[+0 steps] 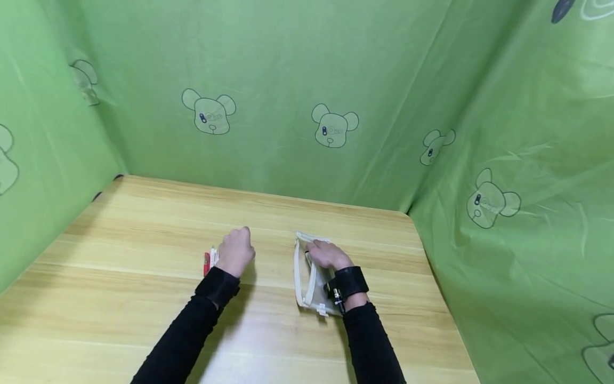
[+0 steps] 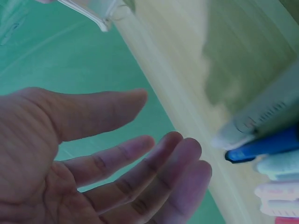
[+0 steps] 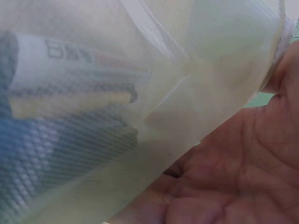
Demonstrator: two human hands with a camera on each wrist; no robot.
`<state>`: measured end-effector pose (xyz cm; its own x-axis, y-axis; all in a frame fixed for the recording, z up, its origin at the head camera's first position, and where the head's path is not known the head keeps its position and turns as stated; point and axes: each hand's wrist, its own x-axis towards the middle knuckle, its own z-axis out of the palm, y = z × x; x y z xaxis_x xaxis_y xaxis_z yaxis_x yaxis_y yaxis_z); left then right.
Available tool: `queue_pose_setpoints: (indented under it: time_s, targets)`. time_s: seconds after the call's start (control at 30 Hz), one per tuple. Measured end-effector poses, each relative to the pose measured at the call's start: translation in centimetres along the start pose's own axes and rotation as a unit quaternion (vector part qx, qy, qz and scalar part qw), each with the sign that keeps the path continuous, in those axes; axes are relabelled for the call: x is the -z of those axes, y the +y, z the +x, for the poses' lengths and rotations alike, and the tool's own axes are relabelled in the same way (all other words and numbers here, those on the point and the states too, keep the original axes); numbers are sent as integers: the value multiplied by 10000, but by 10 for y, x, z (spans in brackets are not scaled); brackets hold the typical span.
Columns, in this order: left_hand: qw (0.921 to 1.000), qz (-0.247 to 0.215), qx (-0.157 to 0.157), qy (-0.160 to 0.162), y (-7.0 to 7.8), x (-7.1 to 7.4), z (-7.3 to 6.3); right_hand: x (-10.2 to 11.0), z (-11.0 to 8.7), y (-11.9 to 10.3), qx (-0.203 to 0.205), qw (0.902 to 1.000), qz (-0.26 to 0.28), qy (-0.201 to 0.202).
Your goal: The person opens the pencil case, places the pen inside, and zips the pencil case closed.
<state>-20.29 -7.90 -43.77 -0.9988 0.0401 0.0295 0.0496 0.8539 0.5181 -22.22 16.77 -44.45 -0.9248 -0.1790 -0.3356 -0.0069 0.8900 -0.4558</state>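
My left hand is over the table beside a row of pens. In the left wrist view its fingers are loosely bent, the thumb apart and nothing between them. Just past those fingertips lie a pale printed pen, a blue pen and several pale ones. My right hand grips the far part of a translucent zip pouch, its white-edged mouth gaping to the left. Through the pouch wall in the right wrist view, a few stick-shaped items show blurred.
The wooden table is enclosed at the back and sides by green cloth printed with bear heads. A small white tag sticks out at the pouch's near end. Both wrists wear black bands.
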Motion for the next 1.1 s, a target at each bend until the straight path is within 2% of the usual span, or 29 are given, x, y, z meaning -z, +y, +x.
queue_pose_setpoints:
  time_s: [0.33, 0.47, 0.7, 1.1]
  targets:
    - [9984, 314, 451, -100, -17, 1, 5, -2, -1, 1, -96, 9999, 67, 1]
    - [9988, 303, 378, -43, -21, -1, 4, -3, -1, 1, -131, 9998, 124, -11]
    - [9993, 329, -32, 181, -25, -6, 4, -2, -2, 1, -134, 9998, 106, 41]
    - [9990, 215, 270, -294, -23, -4, 6, -3, -1, 1, -106, 9999, 4, 31]
